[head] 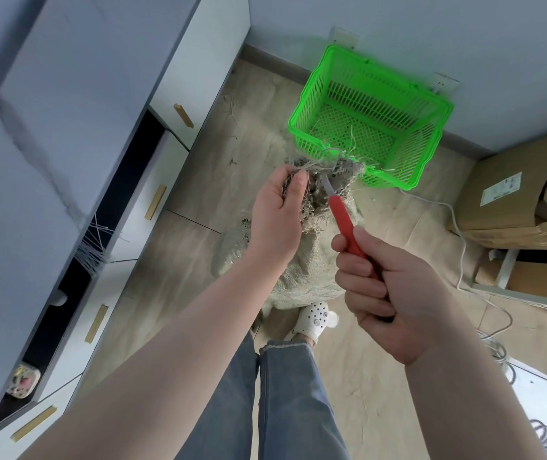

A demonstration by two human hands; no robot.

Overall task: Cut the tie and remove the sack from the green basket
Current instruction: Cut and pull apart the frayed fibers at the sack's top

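A coarse beige sack (312, 267) stands on the floor in front of my feet, its frayed neck (341, 171) bunched at the top. My left hand (278, 214) grips the left side of that bunched neck. My right hand (395, 293) holds a red-handled knife (345, 224), its short blade pushed into the fibres of the neck where the tie (331, 154) of pale twine sits. Beyond the sack lies the green basket (431, 104), a slatted plastic crate against the wall, holding only loose straw strands.
White drawer cabinets (132, 134) with wooden handles run along the left. Cardboard boxes (514, 200) stack at the right, with a white cable (458, 234) trailing across the wooden floor. My legs and a white clog (315, 320) are below the sack.
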